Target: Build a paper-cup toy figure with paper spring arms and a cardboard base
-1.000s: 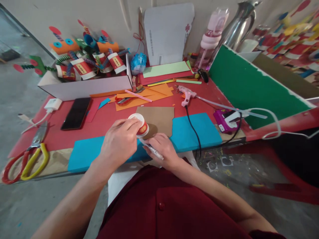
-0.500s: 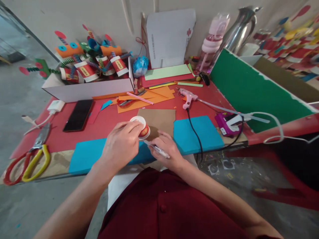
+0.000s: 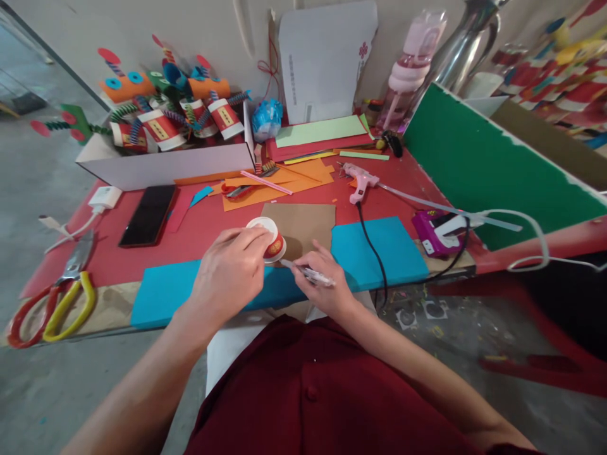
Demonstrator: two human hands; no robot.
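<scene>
My left hand (image 3: 231,268) is closed on a red and white paper cup (image 3: 275,246), which lies tilted over the front of a brown cardboard sheet (image 3: 310,222). The fingers cover part of the cup's left side. My right hand (image 3: 324,275) grips a slim whitish pen (image 3: 315,275), its tip pointing left, close to the cup's lower rim. Whether the tip touches the cup is too small to tell. Blue sheets (image 3: 379,253) lie under and beside my hands along the table's front edge.
A pink glue gun (image 3: 361,182) with a black cord rests right of the cardboard. Scissors (image 3: 73,291) and a phone (image 3: 148,215) lie left. Behind stands a white box (image 3: 165,169) of paper-cup figures; a green-sided box (image 3: 450,158) is at right.
My right hand with the pen has moved slightly right, and the pen lies flatter. My left hand still holds the cup in nearly the same place. The view has shifted a little.
</scene>
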